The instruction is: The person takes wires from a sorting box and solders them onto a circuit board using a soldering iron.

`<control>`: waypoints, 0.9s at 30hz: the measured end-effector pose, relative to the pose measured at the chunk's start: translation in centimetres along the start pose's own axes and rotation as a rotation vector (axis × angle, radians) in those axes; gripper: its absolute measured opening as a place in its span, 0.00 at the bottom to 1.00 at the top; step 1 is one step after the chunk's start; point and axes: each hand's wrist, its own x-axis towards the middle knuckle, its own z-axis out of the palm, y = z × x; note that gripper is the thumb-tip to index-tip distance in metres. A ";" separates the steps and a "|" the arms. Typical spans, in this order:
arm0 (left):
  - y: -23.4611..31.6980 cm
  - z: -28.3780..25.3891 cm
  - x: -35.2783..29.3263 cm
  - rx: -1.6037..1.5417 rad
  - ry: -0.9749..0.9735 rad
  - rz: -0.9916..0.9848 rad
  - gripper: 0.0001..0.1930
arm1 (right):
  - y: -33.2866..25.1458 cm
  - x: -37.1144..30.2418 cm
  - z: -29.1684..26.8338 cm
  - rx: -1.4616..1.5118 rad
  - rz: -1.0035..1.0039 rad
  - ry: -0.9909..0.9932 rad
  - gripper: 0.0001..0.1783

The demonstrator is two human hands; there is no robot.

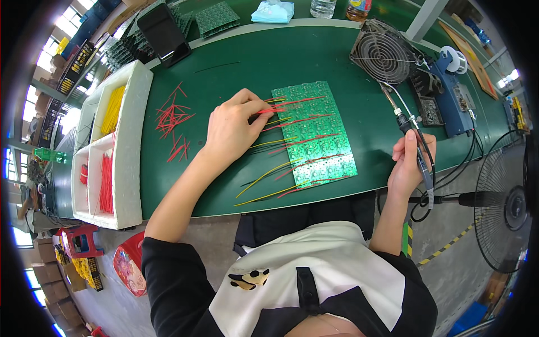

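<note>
A green circuit board panel point(314, 140) lies on the green work surface, with red and yellow wires point(266, 184) running off its left side. At the panel's upper left edge, my left hand point(236, 123) is closed, its fingertips pinching a red wire point(268, 111); the exact grip is partly hidden. My right hand point(409, 163) is wrapped round a soldering iron point(425, 175) with a thin metal tube along its side. The iron's tip points up and away, near the small fan and apart from the panel. Loose red wires point(174, 119) lie in a pile left of my left hand.
A white foam box point(130, 112) with yellow and red wires stands at the left. At the back are a black phone point(164, 33), stacked boards point(218, 19) and bottles point(323, 8). A small fan point(383, 51) and blue soldering station point(452, 92) stand right.
</note>
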 end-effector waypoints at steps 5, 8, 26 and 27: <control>1.1 -2.1 -0.3 -0.018 0.001 -0.021 0.05 | 0.3 0.0 -0.4 -0.013 -0.002 0.017 0.08; -0.2 -2.0 -0.7 -0.087 0.028 0.033 0.05 | -0.1 0.0 0.0 0.002 0.014 0.016 0.08; -1.7 -1.0 -1.0 -0.260 0.050 0.187 0.06 | -1.6 -3.2 4.7 0.086 0.312 -0.440 0.09; -1.7 -1.0 -1.0 -0.294 0.051 0.196 0.06 | -1.5 -3.2 4.5 0.077 0.287 -0.435 0.09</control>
